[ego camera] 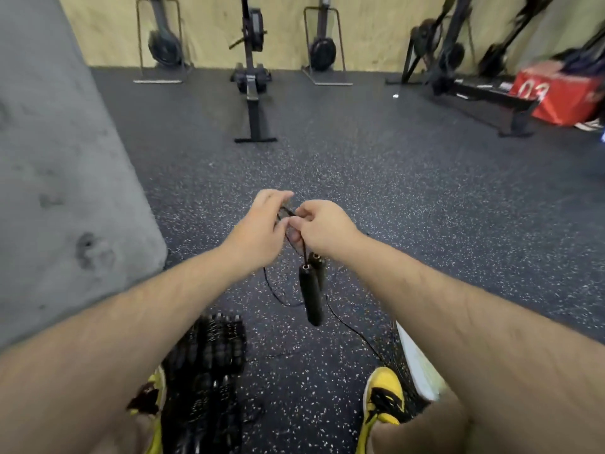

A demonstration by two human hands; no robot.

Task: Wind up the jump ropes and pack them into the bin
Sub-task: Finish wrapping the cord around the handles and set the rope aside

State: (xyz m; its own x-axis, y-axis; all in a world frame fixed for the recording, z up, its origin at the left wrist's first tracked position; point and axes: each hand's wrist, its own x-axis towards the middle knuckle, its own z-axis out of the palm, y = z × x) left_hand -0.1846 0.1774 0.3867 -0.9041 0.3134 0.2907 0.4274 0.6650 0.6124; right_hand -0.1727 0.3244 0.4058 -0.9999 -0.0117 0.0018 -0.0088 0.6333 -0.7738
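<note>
Two yellow shoes (383,398) sit nearest at 6 o'clock, with a black bin (209,355) of packed ropes at 7 o'clock. I note one jump rope (311,290) still in work: handles dangle at centre, cord trailing on the floor (425,191). Left hand (262,231) and right hand (322,227), fingers curled, pinch its cord. Winding looks barely begun. Rowing machines (252,83) stand at 12 o'clock.

I see open speckled floor (327,165) ahead of my hands, wide enough to pass. A grey concrete pillar (59,178) blocks the left, and a rowing machine (252,90) stands far ahead. Below, a pile of black handles (209,355) and two yellow shoes (383,398) crowd the near floor.
</note>
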